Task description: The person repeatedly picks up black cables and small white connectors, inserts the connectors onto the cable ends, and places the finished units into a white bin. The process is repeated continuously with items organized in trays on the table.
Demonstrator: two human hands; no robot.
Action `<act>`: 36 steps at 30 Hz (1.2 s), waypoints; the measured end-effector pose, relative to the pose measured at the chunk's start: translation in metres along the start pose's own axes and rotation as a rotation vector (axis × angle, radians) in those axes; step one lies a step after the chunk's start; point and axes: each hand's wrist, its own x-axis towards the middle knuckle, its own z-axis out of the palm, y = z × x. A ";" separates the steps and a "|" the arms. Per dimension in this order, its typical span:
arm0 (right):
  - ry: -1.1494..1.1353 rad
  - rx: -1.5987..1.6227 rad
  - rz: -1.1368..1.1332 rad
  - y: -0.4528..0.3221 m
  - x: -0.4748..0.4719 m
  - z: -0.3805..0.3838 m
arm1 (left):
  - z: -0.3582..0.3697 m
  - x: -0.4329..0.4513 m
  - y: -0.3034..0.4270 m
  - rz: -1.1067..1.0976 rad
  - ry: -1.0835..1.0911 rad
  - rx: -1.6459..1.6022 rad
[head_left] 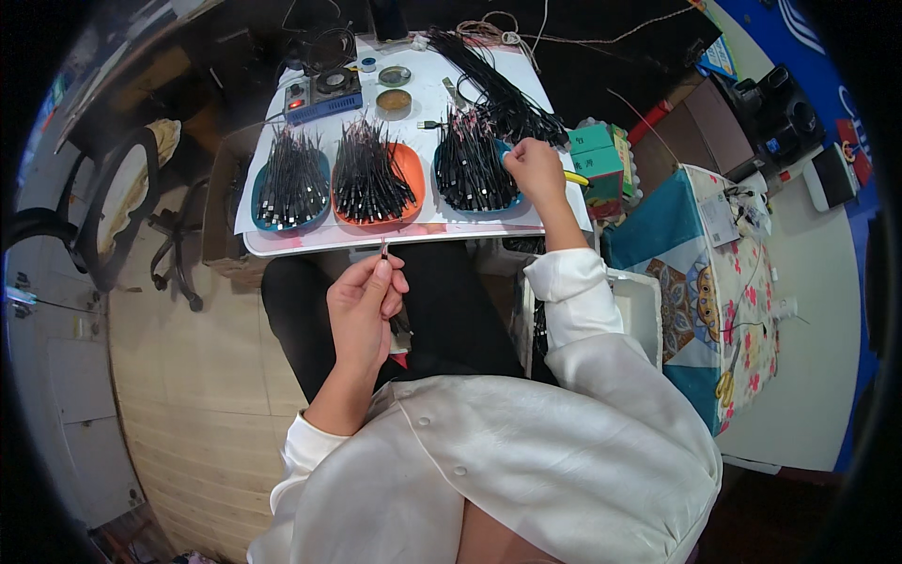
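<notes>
Just off the table's front edge, my left hand [366, 289] pinches a thin black cable [384, 251] between thumb and fingers, its stripped end pointing up with fine wires showing. My right hand [533, 166] is at the rim of the right-hand blue tray [520, 206], fingers curled; whether anything is between them is hidden. That tray holds a heap of black cables with USB plugs [473, 166]. An orange tray [417, 180] in the middle and another blue tray [261, 218] on the left hold similar upright bundles. A tool's yellow handle [576, 178] lies beside my right wrist.
Behind the trays stand a blue soldering station [324, 102] with a lit red switch, a round tin of brown paste [393, 104] and a long cable bundle [500, 92]. Right of the white table [423, 130] are a green box [595, 158] and a cloth-covered surface with scissors [726, 381].
</notes>
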 end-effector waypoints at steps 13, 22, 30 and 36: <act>-0.131 0.529 -0.413 -0.123 -0.188 -0.025 | 0.037 -0.016 0.016 0.197 0.035 -0.059; -0.496 0.749 -0.191 -0.121 -0.172 -0.059 | 0.028 -0.035 0.016 0.332 0.050 0.062; -0.519 1.103 -0.283 -0.132 -0.151 -0.053 | 0.028 -0.038 0.016 0.316 0.007 0.128; -0.320 1.018 -0.269 -0.137 -0.161 -0.046 | 0.026 -0.035 0.009 0.502 0.025 0.434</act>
